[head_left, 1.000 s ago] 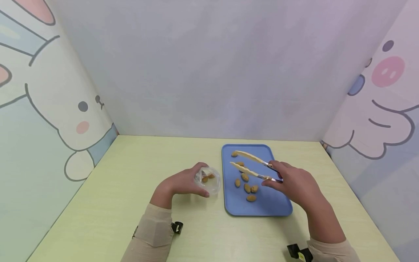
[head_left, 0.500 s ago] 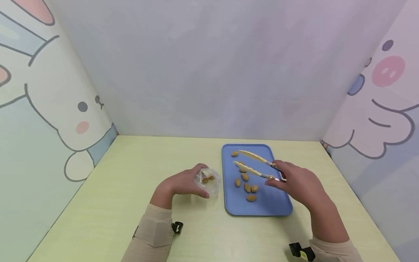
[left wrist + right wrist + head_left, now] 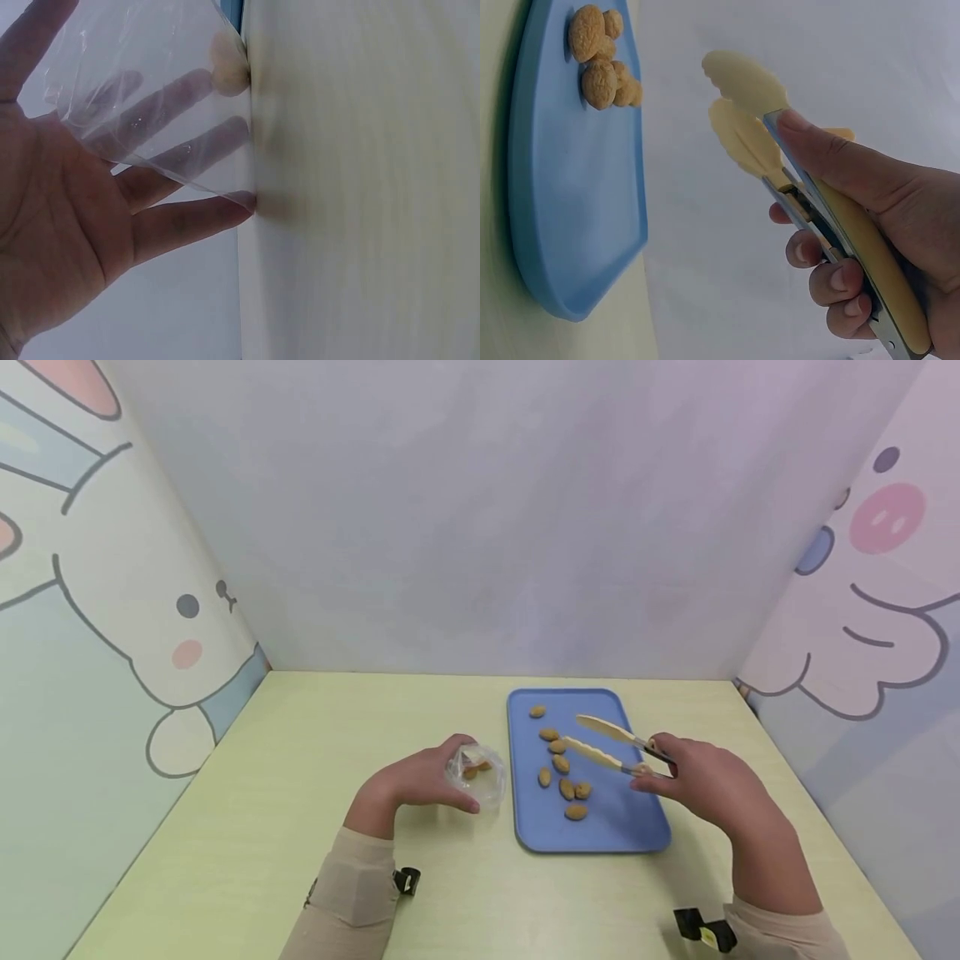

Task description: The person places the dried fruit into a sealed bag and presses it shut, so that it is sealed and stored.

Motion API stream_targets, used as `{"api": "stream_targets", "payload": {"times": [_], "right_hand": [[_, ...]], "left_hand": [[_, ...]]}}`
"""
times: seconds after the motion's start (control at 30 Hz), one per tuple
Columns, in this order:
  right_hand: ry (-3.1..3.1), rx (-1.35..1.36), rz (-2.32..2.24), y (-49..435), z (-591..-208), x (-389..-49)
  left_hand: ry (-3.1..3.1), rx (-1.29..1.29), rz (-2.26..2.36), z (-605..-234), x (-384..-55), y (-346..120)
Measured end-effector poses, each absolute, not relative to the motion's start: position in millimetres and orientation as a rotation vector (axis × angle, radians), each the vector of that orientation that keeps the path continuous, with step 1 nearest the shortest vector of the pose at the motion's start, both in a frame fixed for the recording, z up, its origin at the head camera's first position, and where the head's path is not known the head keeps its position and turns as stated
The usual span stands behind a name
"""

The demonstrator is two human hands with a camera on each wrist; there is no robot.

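Nuts [image 3: 561, 764] left of the right fingers [image 3: 836, 277], curled round tongs [image 3: 871, 260], could roll if nudged, while spread left fingers [image 3: 180, 225] may let the bag [image 3: 486, 787] tip.

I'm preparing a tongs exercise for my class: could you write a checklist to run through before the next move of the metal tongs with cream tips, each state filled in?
1. Metal tongs gripped by the right hand: ok.
2. Cream tips apart, nothing between them: ok.
3. Cream tips lowered around a brown, oval, wrinkled piece: not ok, they are raised above the blue rectangular tray.
4. Pieces on the tray lying inside its rim: ok.
5. Clear plastic bag held by the left hand: ok.
6. Exact number of pieces in the bag: cannot tell.
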State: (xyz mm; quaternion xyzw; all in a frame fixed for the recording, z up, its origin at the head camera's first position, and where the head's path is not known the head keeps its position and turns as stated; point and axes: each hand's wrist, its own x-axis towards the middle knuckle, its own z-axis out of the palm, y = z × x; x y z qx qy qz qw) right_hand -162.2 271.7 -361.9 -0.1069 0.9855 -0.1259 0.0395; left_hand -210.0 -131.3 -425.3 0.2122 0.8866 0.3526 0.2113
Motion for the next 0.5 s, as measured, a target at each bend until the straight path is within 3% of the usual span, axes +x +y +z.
{"api": "stream_targets", "payload": {"times": [0.5], "right_hand": [[2.915, -0.289, -0.380, 278.7, -357.5, -158.4]], "left_hand": [[2.461, 0.592, 0.988, -425.9, -209.9, -132.1]]}}
